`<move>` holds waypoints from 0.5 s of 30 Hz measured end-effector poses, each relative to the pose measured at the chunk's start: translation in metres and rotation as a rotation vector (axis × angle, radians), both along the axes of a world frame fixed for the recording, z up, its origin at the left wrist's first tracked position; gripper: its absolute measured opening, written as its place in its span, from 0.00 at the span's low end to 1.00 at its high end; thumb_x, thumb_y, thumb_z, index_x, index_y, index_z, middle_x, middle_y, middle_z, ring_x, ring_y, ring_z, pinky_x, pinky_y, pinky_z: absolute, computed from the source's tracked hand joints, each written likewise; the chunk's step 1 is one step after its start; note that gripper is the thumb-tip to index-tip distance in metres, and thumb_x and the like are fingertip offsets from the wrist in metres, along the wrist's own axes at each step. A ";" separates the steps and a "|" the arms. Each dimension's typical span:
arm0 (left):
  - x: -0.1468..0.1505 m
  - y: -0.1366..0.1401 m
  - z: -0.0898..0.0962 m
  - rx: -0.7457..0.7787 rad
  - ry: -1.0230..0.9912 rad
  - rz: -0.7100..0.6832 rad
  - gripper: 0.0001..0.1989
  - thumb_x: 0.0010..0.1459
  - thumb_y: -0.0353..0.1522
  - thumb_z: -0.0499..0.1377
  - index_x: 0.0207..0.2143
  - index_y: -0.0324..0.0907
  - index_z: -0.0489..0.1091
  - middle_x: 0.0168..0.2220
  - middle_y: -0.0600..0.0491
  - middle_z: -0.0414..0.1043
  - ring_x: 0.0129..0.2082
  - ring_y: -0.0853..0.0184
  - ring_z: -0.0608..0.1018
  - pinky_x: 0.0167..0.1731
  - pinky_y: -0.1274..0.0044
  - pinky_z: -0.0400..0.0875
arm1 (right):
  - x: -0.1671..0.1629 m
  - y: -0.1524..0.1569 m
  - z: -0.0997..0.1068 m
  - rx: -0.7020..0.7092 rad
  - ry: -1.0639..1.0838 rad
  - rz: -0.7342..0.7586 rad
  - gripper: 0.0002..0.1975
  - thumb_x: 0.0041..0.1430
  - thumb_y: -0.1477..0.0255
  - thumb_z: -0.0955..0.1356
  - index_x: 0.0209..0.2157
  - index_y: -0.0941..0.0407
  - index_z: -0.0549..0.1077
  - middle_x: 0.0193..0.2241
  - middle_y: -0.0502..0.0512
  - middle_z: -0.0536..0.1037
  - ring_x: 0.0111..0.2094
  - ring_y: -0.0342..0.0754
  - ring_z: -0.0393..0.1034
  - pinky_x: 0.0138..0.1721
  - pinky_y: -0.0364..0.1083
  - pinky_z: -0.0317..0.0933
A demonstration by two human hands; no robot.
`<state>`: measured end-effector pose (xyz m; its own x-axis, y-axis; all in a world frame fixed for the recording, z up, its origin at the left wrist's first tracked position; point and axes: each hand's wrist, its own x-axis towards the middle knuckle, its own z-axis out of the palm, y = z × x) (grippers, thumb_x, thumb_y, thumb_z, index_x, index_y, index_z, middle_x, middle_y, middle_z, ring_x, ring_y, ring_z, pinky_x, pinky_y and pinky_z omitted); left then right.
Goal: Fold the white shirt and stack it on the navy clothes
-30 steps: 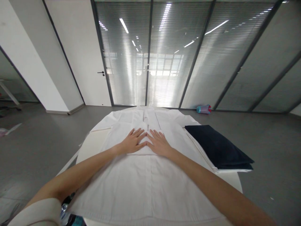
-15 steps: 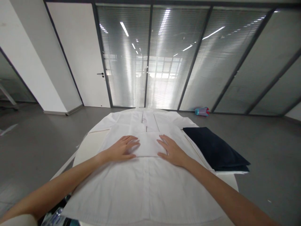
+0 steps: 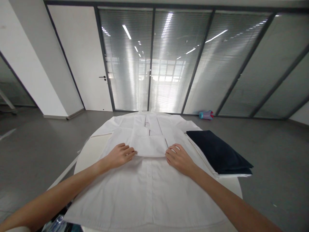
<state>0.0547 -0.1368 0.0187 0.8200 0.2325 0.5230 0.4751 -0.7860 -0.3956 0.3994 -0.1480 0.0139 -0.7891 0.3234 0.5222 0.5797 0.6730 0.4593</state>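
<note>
A white button-front shirt [image 3: 149, 193] lies spread over the round table, its hem toward me. Across its middle is a flat white cloth panel [image 3: 151, 146]; whether it belongs to the shirt, I cannot tell. My left hand [image 3: 122, 155] pinches the panel's near left corner, fingers curled. At the near right corner, my right hand [image 3: 178, 159] is closed on the same edge. Between the hands, that edge bows slightly and looks a little lifted off the shirt.
Folded dark navy cloth [image 3: 217, 153] rests on white cloth at the table's right, overhanging the edge. The white tabletop [image 3: 85, 154] shows at the left. Clear plastic-wrapped items [image 3: 56, 224] sit low at the left. A blue and red bundle [image 3: 206, 115] lies on the floor by the glass wall.
Both hands were lying with fingers spread on the white panel. They have moved slightly outward and closed on its near corners, and the near edge has risen a little.
</note>
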 end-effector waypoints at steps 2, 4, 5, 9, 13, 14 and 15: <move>-0.003 -0.005 0.011 0.085 -0.086 -0.042 0.07 0.66 0.27 0.55 0.45 0.40 0.69 0.34 0.51 0.77 0.26 0.69 0.76 0.26 0.76 0.64 | 0.001 -0.002 0.012 0.087 0.146 0.062 0.06 0.62 0.80 0.67 0.33 0.57 0.74 0.32 0.55 0.77 0.40 0.51 0.67 0.47 0.53 0.58; -0.006 -0.018 0.024 0.088 -0.151 -0.100 0.10 0.64 0.27 0.58 0.48 0.40 0.69 0.35 0.52 0.77 0.27 0.69 0.75 0.26 0.76 0.65 | 0.001 -0.013 0.027 0.115 0.254 0.134 0.05 0.61 0.80 0.68 0.33 0.57 0.73 0.32 0.54 0.77 0.39 0.50 0.67 0.45 0.53 0.58; -0.007 -0.028 0.030 0.054 -0.165 -0.128 0.11 0.63 0.26 0.59 0.48 0.40 0.69 0.35 0.52 0.77 0.27 0.69 0.75 0.27 0.76 0.66 | 0.001 -0.022 0.034 0.093 0.274 0.171 0.05 0.60 0.81 0.68 0.33 0.56 0.72 0.32 0.54 0.77 0.38 0.50 0.66 0.44 0.52 0.59; -0.011 -0.079 0.050 -0.236 -0.128 -0.193 0.13 0.63 0.24 0.57 0.49 0.42 0.70 0.33 0.52 0.76 0.27 0.70 0.75 0.29 0.75 0.69 | -0.003 -0.075 0.043 -0.219 0.237 0.250 0.07 0.57 0.81 0.66 0.29 0.56 0.69 0.27 0.52 0.73 0.33 0.48 0.63 0.38 0.49 0.59; -0.016 -0.099 0.059 -0.698 0.009 -0.160 0.08 0.64 0.32 0.60 0.45 0.44 0.74 0.37 0.51 0.77 0.32 0.68 0.79 0.36 0.75 0.73 | 0.000 -0.106 0.027 -0.593 0.296 0.216 0.07 0.60 0.75 0.64 0.27 0.55 0.68 0.27 0.53 0.72 0.30 0.46 0.63 0.36 0.47 0.59; -0.017 -0.091 0.059 -0.814 -0.029 -0.116 0.08 0.64 0.35 0.61 0.44 0.44 0.75 0.38 0.50 0.77 0.33 0.68 0.79 0.35 0.75 0.74 | 0.001 -0.102 0.023 -0.651 0.328 0.190 0.09 0.62 0.74 0.64 0.27 0.55 0.68 0.27 0.53 0.72 0.30 0.46 0.64 0.36 0.47 0.59; -0.018 -0.078 0.058 -0.922 -0.106 -0.056 0.10 0.63 0.38 0.62 0.43 0.44 0.75 0.39 0.50 0.77 0.32 0.68 0.79 0.33 0.77 0.74 | 0.002 -0.093 0.020 -0.702 0.377 0.148 0.10 0.63 0.73 0.64 0.27 0.55 0.68 0.27 0.53 0.72 0.30 0.46 0.65 0.36 0.47 0.60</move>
